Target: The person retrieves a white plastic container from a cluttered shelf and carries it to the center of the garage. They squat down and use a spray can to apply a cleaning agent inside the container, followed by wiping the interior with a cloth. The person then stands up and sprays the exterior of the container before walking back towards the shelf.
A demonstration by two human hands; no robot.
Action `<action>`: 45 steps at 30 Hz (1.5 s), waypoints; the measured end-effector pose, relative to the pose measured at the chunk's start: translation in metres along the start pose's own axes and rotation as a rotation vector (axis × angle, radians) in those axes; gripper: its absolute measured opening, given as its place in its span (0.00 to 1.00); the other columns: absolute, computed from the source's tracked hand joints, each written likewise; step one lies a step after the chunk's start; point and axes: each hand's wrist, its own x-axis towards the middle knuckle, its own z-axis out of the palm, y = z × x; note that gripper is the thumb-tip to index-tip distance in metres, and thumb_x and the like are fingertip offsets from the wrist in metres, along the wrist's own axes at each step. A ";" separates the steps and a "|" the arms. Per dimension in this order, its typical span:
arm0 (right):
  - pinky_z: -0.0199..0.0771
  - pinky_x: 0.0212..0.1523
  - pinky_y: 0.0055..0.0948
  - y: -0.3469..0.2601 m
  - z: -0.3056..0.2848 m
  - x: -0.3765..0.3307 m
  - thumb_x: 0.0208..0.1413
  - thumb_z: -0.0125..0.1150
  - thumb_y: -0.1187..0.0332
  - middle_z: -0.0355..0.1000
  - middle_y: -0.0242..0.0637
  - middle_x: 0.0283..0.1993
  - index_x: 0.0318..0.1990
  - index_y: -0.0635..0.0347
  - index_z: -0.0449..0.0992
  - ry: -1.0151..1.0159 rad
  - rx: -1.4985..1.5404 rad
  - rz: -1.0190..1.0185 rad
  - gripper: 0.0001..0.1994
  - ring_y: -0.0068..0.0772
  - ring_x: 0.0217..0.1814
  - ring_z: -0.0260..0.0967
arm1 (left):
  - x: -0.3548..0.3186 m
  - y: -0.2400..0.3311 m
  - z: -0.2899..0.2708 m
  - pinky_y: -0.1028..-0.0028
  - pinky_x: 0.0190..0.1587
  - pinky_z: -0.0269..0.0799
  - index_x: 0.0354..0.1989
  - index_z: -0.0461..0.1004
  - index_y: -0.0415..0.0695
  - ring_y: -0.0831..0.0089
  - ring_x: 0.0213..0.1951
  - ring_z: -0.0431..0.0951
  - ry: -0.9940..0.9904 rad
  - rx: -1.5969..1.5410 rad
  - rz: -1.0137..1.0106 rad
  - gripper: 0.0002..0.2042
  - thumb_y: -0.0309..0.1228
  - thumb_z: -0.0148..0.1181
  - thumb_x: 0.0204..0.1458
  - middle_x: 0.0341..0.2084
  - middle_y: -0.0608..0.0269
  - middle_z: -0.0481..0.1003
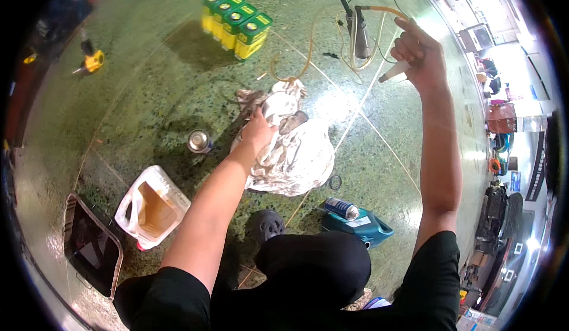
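- Rag (293, 153), crumpled and grey-white, lies on the green speckled floor (148, 106) straight ahead of the knees, its longer side running away from the person.
- Left hand (256, 134) is the nearer one: it rests on the rag's near-left part, fingers curled into the cloth, gripping it.
- Right hand (419, 55) is raised well apart, up and to the right, clenched around a white cone-shaped nozzle (393, 72) pointing down-left.
- Beyond: hose and pump (358, 32), yellow-green cans (237, 23); a spray can (199, 141) left of the rag.
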 end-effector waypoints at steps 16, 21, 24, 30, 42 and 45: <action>0.54 0.29 0.22 0.051 -0.026 -0.006 0.71 0.45 0.62 0.44 0.19 0.16 0.51 0.71 0.72 -0.047 -0.109 0.119 0.18 0.16 0.19 0.44 | -0.185 0.007 0.000 0.63 0.55 0.70 0.60 0.70 0.49 0.55 0.53 0.76 -1.145 -0.037 0.285 0.24 0.37 0.60 0.52 0.50 0.52 0.76; 0.56 0.25 0.24 0.122 -0.030 -0.007 0.68 0.44 0.64 0.50 0.17 0.18 0.51 0.69 0.73 -0.250 -0.353 0.327 0.17 0.16 0.19 0.48 | -0.203 -0.009 -0.029 0.59 0.62 0.67 0.62 0.68 0.49 0.52 0.61 0.69 -0.977 0.155 0.305 0.25 0.33 0.57 0.54 0.60 0.48 0.68; 0.61 0.20 0.23 0.190 -0.013 -0.009 0.66 0.51 0.61 0.56 0.23 0.20 0.48 0.57 0.81 -0.335 -0.916 0.257 0.15 0.19 0.19 0.54 | -0.190 -0.024 -0.065 0.57 0.59 0.69 0.59 0.71 0.46 0.52 0.58 0.72 -1.001 0.286 0.312 0.21 0.32 0.54 0.55 0.57 0.50 0.70; 0.72 0.41 0.46 0.361 0.001 -0.016 0.59 0.58 0.60 0.77 0.53 0.37 0.43 0.61 0.79 -0.265 -1.183 0.136 0.14 0.54 0.40 0.76 | -0.221 -0.047 -0.223 0.56 0.54 0.72 0.56 0.71 0.44 0.53 0.54 0.74 -0.725 0.206 0.288 0.17 0.33 0.54 0.58 0.53 0.51 0.72; 0.62 0.65 0.49 0.356 0.025 -0.044 0.50 0.68 0.70 0.59 0.52 0.67 0.69 0.53 0.59 -0.310 -1.373 -0.242 0.37 0.58 0.69 0.56 | -0.455 -0.298 -0.380 0.74 0.52 0.72 0.53 0.72 0.40 0.75 0.45 0.75 0.196 -0.103 -0.385 0.14 0.28 0.58 0.59 0.44 0.62 0.76; 0.59 0.68 0.53 0.311 0.039 -0.062 0.49 0.69 0.72 0.54 0.52 0.70 0.72 0.49 0.55 -0.355 -1.357 -0.428 0.42 0.59 0.72 0.52 | -0.464 -0.314 -0.303 0.68 0.54 0.74 0.56 0.70 0.42 0.66 0.51 0.77 0.114 0.095 -0.391 0.18 0.31 0.60 0.57 0.51 0.57 0.74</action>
